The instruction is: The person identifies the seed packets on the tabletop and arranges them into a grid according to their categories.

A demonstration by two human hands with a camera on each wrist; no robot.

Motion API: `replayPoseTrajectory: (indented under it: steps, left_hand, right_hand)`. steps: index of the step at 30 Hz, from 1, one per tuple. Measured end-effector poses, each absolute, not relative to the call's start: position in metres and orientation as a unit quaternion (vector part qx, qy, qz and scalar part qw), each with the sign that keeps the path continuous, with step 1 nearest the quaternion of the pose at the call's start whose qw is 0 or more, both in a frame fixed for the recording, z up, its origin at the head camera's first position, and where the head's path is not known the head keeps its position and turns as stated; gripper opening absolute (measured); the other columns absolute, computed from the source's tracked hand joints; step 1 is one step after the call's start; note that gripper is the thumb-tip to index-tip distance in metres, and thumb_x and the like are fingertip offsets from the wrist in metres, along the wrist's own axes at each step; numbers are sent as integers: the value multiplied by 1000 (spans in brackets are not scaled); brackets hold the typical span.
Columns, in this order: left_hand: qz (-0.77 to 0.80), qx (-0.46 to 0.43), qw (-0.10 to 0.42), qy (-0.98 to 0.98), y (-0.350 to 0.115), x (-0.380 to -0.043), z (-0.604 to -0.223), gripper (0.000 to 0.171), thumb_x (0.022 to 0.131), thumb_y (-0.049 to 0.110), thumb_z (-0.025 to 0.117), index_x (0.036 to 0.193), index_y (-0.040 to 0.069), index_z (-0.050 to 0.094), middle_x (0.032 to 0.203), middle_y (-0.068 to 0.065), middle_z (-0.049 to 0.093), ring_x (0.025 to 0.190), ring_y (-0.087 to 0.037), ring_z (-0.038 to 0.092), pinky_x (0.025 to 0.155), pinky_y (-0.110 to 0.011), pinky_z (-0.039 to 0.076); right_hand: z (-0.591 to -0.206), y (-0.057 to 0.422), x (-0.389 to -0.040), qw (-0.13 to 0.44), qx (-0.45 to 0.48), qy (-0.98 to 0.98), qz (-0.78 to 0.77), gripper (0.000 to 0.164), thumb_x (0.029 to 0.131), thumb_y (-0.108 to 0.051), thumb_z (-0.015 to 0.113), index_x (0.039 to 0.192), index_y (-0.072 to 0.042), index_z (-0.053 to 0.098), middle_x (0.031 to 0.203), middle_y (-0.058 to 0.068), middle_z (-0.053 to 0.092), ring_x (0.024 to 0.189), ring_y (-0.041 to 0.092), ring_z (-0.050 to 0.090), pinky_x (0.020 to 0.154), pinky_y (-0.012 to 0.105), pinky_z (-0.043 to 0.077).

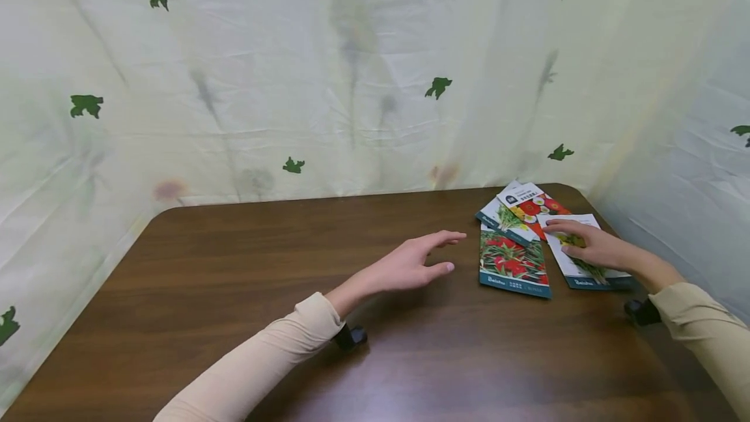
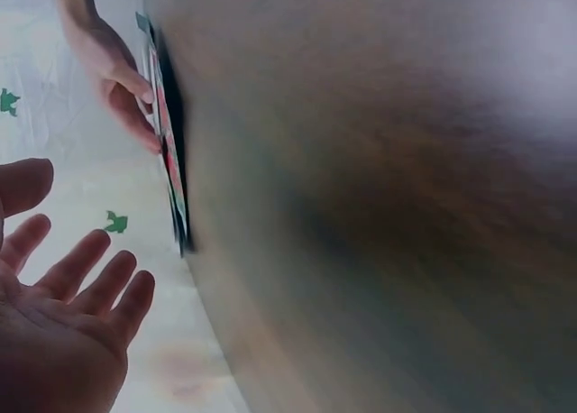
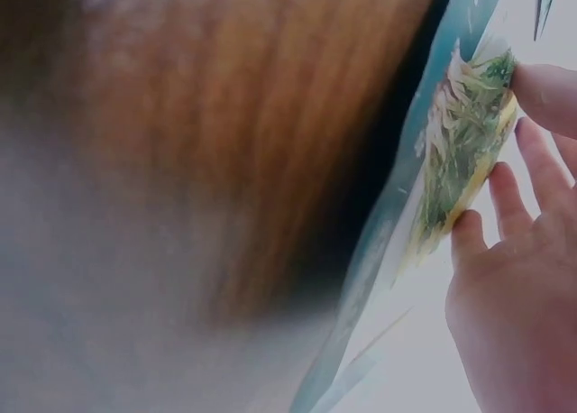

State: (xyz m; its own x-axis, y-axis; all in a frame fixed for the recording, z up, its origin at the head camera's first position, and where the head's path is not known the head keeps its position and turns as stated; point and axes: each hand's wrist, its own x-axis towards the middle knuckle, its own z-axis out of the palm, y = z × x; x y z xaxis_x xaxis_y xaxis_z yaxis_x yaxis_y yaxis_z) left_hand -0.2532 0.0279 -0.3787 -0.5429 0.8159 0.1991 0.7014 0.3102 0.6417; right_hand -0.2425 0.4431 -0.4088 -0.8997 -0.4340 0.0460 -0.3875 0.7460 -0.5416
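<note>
Several seed packets lie overlapping at the far right of the table. My right hand is over a white packet with a green plant picture. In the right wrist view, the fingertips of that hand touch the face of this packet, without curling round it. Beside it lies a packet with red flowers, partly under a white packet with pale greens. A packet with red and yellow flowers is at the back. My left hand hovers left of the packets, fingers spread, holding nothing.
The brown wooden table runs back to a pale curtain with green leaf prints. More of this cloth hangs along the right side. A small black device sits at the left wrist, another at the right.
</note>
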Motion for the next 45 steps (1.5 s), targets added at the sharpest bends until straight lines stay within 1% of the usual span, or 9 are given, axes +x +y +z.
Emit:
replayPoseTrajectory:
  steps: [4, 8, 16, 22, 31, 34, 40, 43, 45]
  left_hand:
    - [325, 483, 83, 809, 44, -260, -378, 53, 98, 24, 62, 148, 23, 43, 147, 6, 46, 134, -4, 40, 108, -26, 34]
    - [300, 491, 85, 814, 59, -267, -378, 56, 97, 23, 62, 149, 23, 41, 148, 2, 44, 135, -6, 38, 109, -25, 31]
    - [257, 523, 102, 806, 87, -277, -385, 53, 96, 22, 63, 146, 18, 46, 144, 1, 46, 130, -10, 42, 106, -20, 32]
    - [239, 532, 107, 805, 105, -284, -395, 48, 96, 22, 62, 143, 18, 50, 143, 0, 47, 126, -9, 43, 104, -17, 31]
    - [191, 556, 100, 803, 130, -289, -400, 46, 97, 23, 61, 141, 14, 53, 145, -3, 48, 134, -9, 39, 108, -16, 25]
    - [192, 556, 109, 801, 138, -290, -401, 45, 98, 23, 61, 141, 15, 53, 143, -1, 49, 132, -7, 40, 106, -13, 25]
    - [190, 552, 134, 801, 151, -291, -405, 44, 98, 23, 60, 140, 14, 54, 144, -1, 49, 125, -6, 44, 103, -12, 28]
    - [190, 547, 147, 802, 156, -291, -407, 43, 98, 24, 60, 140, 15, 54, 148, -2, 46, 128, -8, 43, 104, -15, 29]
    - [190, 541, 162, 803, 158, -292, -407, 45, 98, 26, 60, 141, 17, 53, 152, -1, 41, 134, -9, 38, 107, -17, 27]
  right_hand:
    - [-408, 444, -242, 49, -214, 933, -284, 39, 95, -5, 61, 132, 4, 52, 142, 32, 39, 130, 54, 31, 96, 72, 31]
    - [-408, 444, -242, 49, -213, 933, -284, 40, 95, -5, 61, 133, 5, 51, 143, 32, 38, 130, 54, 30, 97, 72, 29]
    - [-412, 445, -244, 50, -214, 930, -293, 40, 96, -6, 59, 134, 5, 50, 143, 33, 38, 131, 54, 29, 97, 73, 27]
    - [-415, 445, -245, 27, -225, 932, -284, 39, 95, -4, 60, 133, 4, 52, 140, 32, 40, 126, 52, 33, 94, 71, 32]
    - [-409, 443, -243, 55, -213, 929, -297, 40, 97, -5, 58, 134, 5, 50, 143, 33, 37, 131, 55, 29, 98, 74, 26]
    - [-411, 443, -244, 45, -225, 928, -295, 39, 96, -3, 58, 134, 5, 50, 142, 33, 39, 129, 54, 32, 96, 72, 29]
    - [-412, 445, -244, 47, -222, 928, -296, 40, 96, -6, 59, 134, 4, 51, 142, 33, 39, 129, 54, 31, 97, 73, 27]
    - [-411, 446, -244, 57, -212, 930, -296, 41, 97, -7, 59, 135, 4, 50, 144, 33, 37, 132, 54, 29, 99, 73, 24]
    - [-409, 446, -243, 60, -208, 930, -296, 40, 97, -7, 59, 135, 3, 51, 144, 32, 37, 132, 54, 28, 99, 73, 24]
